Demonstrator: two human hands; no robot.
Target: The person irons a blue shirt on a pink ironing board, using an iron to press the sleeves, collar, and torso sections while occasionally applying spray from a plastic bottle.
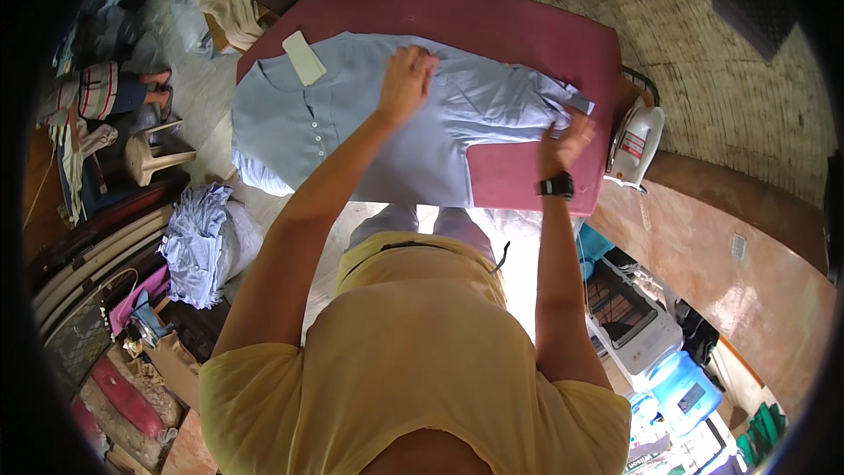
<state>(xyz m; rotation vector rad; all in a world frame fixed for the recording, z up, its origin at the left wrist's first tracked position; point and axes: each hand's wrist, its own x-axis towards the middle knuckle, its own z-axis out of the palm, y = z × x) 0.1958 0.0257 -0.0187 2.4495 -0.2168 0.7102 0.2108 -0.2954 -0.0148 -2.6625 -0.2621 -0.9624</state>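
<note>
Shirt spread flat on worktop, person's twelve o'clock, probably to lie smooth. Left hand curled over it, perhaps steadying; right hand by cuff, one o'clock. Can't tell whether either grips.

Free room on the red table beyond the blue garment, a white iron as obstacle at right.

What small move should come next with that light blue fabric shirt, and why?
Probably smooth the sleeve of the light blue fabric shirt with the right hand: it looks creased toward the cuff, beside that hand, whereas the shirt's body lies mostly flat on the maroon-topped table.
</note>
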